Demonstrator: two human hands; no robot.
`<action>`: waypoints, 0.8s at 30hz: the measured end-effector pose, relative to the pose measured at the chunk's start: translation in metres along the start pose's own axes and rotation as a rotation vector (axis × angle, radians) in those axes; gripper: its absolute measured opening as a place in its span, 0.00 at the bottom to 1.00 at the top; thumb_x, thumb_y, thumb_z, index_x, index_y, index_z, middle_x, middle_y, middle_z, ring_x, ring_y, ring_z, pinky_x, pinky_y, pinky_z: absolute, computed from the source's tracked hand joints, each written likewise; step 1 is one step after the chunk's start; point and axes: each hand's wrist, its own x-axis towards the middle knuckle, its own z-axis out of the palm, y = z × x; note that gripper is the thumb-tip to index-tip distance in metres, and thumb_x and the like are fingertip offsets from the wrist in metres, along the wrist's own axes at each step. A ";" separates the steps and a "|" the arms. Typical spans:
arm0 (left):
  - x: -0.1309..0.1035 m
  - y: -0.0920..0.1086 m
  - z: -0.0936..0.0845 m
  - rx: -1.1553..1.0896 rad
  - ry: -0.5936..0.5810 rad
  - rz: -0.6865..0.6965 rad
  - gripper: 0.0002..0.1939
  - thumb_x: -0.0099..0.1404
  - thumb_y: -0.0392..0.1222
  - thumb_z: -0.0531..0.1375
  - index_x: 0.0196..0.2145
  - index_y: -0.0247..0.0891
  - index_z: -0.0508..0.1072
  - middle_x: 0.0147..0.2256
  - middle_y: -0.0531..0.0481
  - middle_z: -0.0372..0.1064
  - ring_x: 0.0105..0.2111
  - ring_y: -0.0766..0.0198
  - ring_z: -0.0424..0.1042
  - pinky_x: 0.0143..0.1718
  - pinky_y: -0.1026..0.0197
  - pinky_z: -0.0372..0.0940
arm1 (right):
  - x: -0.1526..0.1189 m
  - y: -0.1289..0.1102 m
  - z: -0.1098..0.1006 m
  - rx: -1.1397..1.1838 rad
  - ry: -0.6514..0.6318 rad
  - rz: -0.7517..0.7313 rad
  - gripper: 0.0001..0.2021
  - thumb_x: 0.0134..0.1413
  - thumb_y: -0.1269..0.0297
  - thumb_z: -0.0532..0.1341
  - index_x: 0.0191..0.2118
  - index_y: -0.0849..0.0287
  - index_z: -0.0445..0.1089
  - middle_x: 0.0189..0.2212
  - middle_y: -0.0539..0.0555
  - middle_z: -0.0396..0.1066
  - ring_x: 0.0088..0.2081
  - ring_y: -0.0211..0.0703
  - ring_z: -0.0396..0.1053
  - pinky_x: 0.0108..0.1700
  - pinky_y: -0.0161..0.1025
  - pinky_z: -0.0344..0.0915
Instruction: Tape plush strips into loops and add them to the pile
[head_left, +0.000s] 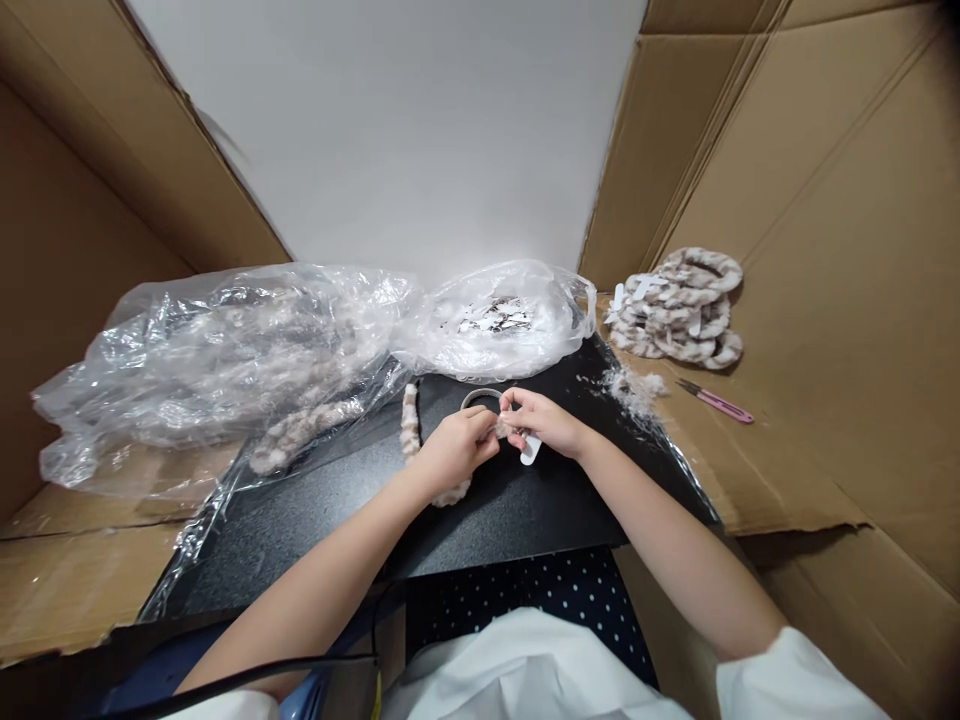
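Observation:
My left hand [461,447] and my right hand [544,420] meet over the middle of the black table. Both are closed, fingers pinching a fluffy beige-and-white band between them. A thin beige loop [480,395] arches up behind the fingertips. The band's fluffy length [409,425] lies to the left of my left hand, and another bit of it shows below the wrist. From under my right fingers hangs a white tag [530,449]. My fingers hide the exact spot they pinch.
A large clear bag [202,350] of fluffy strips covers the left side. Beside it sits a clear bag [495,330] holding white tags. At right are stacked fluffy rings [679,310], loose fluff [634,392] and a pink-handled cutting tool [716,402]. Cardboard walls [832,250] enclose the sides.

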 end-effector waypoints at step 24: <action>0.001 0.003 0.011 -1.494 -0.203 -0.598 0.14 0.59 0.45 0.63 0.24 0.34 0.64 0.18 0.60 0.49 0.17 0.74 0.53 0.19 0.70 0.55 | -0.001 -0.010 -0.009 0.539 0.093 0.292 0.10 0.63 0.61 0.52 0.36 0.61 0.65 0.18 0.48 0.69 0.15 0.30 0.62 0.24 0.30 0.68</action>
